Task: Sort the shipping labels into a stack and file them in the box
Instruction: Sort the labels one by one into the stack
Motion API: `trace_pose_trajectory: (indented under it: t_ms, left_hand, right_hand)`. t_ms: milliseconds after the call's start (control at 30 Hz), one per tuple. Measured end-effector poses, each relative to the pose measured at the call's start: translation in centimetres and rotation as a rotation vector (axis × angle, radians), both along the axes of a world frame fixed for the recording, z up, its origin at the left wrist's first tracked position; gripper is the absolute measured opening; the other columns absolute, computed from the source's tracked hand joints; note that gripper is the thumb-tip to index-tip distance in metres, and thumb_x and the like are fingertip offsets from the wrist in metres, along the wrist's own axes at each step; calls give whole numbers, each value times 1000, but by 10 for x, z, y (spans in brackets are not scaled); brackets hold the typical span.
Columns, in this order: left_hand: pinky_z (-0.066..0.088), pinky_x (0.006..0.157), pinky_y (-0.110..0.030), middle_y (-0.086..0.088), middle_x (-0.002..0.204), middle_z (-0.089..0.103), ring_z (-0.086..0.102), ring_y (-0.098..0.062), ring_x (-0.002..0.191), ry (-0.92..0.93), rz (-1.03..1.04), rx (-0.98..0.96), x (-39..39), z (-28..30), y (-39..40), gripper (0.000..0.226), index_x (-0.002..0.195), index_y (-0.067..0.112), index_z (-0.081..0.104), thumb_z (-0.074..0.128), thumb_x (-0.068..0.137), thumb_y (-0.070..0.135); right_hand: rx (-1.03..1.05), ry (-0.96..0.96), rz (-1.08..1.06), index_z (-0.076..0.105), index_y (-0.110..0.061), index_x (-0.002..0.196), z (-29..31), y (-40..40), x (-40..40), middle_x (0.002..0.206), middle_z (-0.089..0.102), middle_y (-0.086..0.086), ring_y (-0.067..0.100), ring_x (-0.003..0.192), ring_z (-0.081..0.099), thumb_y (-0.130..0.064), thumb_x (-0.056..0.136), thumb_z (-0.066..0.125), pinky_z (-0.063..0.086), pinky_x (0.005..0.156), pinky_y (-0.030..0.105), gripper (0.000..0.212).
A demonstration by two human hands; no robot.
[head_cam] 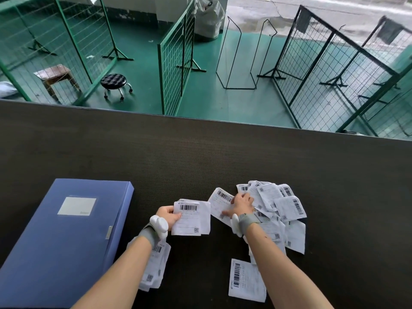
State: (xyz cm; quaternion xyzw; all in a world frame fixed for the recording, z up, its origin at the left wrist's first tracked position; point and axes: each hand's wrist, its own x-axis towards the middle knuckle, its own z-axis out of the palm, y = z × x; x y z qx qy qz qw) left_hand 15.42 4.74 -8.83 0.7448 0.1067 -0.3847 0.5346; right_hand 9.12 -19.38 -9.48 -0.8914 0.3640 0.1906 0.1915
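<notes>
White paper labels [276, 210] mostly lie loose. The left hand [168, 216] holds a small stack [192, 217]; the right hand [242, 205] presses flat on one. The blue plastic box [60, 241] is shut.

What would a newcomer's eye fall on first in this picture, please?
Probably the loose heap of white shipping labels on the dark table, right of centre, with the right hand pressed on its near edge. Next, the left hand holds a small stack of labels above the table, and a closed blue file box lies at the left.
</notes>
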Motion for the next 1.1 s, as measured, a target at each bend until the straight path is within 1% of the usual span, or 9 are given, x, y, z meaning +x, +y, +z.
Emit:
trace_pose_trajectory:
  t_ms: [67, 300, 500, 700, 833, 900, 967, 1033, 1100]
  left_hand:
    - [52, 92, -42, -20, 115, 64, 63, -34, 108, 13, 1, 2, 1, -1, 0, 30, 119, -3, 59, 57, 89, 1]
    - [51, 96, -50, -20, 112, 66, 64, -34, 106, 39, 28, 18, 5, -8, 11, 29, 118, -3, 60, 57, 89, 0]
    - [50, 96, -49, -22, 117, 63, 62, -36, 109, 41, 52, 22, 5, -5, 14, 31, 120, -3, 58, 56, 89, -1]
    - [50, 96, -50, -21, 116, 64, 63, -35, 108, 35, 49, 22, 6, -8, 14, 30, 118, -2, 59, 56, 89, -1]
    - [51, 95, -44, -22, 116, 64, 62, -36, 108, -34, 81, 106, 9, -11, 18, 30, 117, -4, 61, 57, 88, -2]
    - [51, 94, -43, -22, 115, 65, 62, -36, 108, -52, 118, 170, 10, -13, 22, 29, 117, -4, 61, 56, 88, -1]
    - [50, 96, -45, -22, 115, 65, 62, -36, 108, -50, 143, 198, 11, -15, 25, 30, 117, -3, 61, 57, 88, 0]
    - [49, 98, -46, -20, 117, 65, 62, -35, 109, -50, 135, 195, 11, -17, 25, 31, 119, -1, 61, 59, 88, 2]
    - [50, 97, -47, -18, 116, 66, 62, -33, 109, -49, 106, 149, 9, -14, 24, 31, 118, 2, 62, 59, 88, 4]
  right_hand:
    - [-1, -19, -15, 32, -6, 138, -2, 0, 1, 142, 32, 16, 34, 133, 29, -41, 69, 84, 34, 110, 47, 93]
    - [46, -14, -15, 40, -20, 120, -1, -3, 2, 125, 45, 10, 29, 123, 39, -39, 69, 82, 37, 104, 43, 69]
    - [-63, -111, -9, 56, -18, 108, -1, -6, 0, 127, 42, 11, 30, 124, 35, -22, 91, 59, 35, 103, 44, 18]
    - [-109, -169, 171, 57, -26, 97, 6, -7, -1, 112, 46, -1, 24, 114, 39, -13, 90, 52, 35, 98, 39, 16]
    - [90, -343, 191, 55, -21, 93, 22, 1, 7, 91, 55, -6, 19, 100, 48, -12, 89, 55, 41, 93, 35, 9]
    - [283, -467, 98, 54, -17, 93, 34, 9, 13, 88, 60, -3, 17, 90, 57, -11, 92, 56, 50, 76, 28, 6]
    - [428, -567, 40, 56, -15, 95, 47, 17, 19, 87, 62, -1, 13, 81, 59, -10, 91, 60, 46, 63, 20, 7]
    - [544, -595, 36, 60, -15, 97, 55, 21, 24, 90, 65, 4, 12, 79, 59, -10, 89, 63, 45, 63, 18, 9]
    - [617, -505, 136, 65, -16, 97, 57, 23, 27, 91, 67, 5, 10, 79, 62, -10, 89, 64, 48, 64, 18, 10]
